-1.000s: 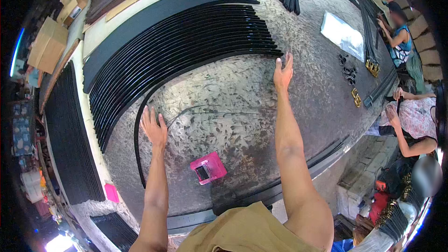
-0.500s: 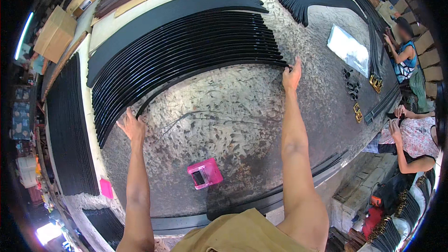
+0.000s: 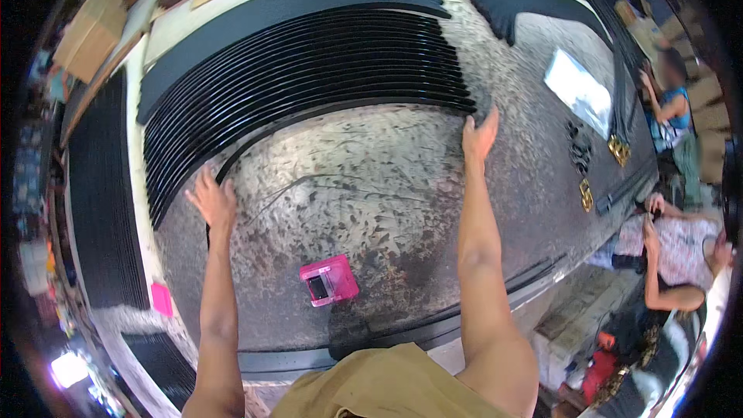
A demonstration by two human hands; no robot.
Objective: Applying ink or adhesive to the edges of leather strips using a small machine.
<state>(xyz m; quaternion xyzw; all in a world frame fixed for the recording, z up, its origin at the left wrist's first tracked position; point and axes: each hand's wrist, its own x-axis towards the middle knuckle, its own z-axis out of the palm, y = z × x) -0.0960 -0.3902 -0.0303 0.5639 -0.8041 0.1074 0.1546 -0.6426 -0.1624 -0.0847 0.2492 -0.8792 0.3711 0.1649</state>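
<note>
Long black belt straps [image 3: 309, 58] lie side by side in a wide, bowed row on the table. The nearest strap [image 3: 298, 118] sits slightly apart from the others on its left stretch and runs under my left hand [image 3: 213, 200]. That hand is spread, its fingertips by the left ends of the row; whether it presses on the strap is hidden. My right hand [image 3: 480, 138] is just off the right ends of the straps, thumb and fingers apart, with nothing seen in it.
A pink box [image 3: 340, 282] with a dark window is on the worn table [image 3: 387, 209]. At right are a clear plastic packet [image 3: 576, 89], black rings [image 3: 579, 147], gold buckles [image 3: 586, 195] and more hanging straps [image 3: 534, 1]. Two people work along the right edge; cardboard boxes [image 3: 89, 35] stand far left.
My right hand has let go of the nearest strap's right end and its fingers have opened. My left hand's fingers have spread slightly. The whole view has shifted a little.
</note>
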